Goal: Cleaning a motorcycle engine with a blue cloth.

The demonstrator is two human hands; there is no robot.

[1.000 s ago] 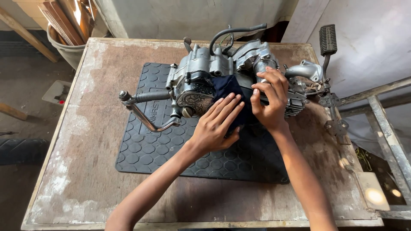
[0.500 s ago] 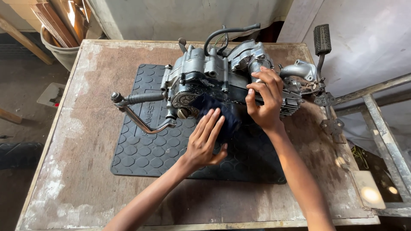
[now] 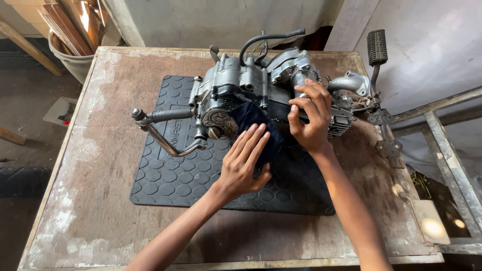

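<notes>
A worn wooden table (image 3: 90, 165) carries a black rubber mat (image 3: 165, 175) and a motorcycle engine (image 3: 251, 90). The right hand (image 3: 309, 118) grips the engine's casing, fingers curled. The left hand (image 3: 246, 160), fingers straight, presses a dark blue cloth (image 3: 256, 123) against the engine.

a workshop: motorcycle engine (image 3: 261, 95) on worn workbench (image 3: 85, 190).

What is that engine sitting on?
The engine rests on a black rubber mat with a hexagon pattern, laid on a worn wooden table. The left hand presses a dark cloth that hides part of the mat and the engine's lower side.
</notes>
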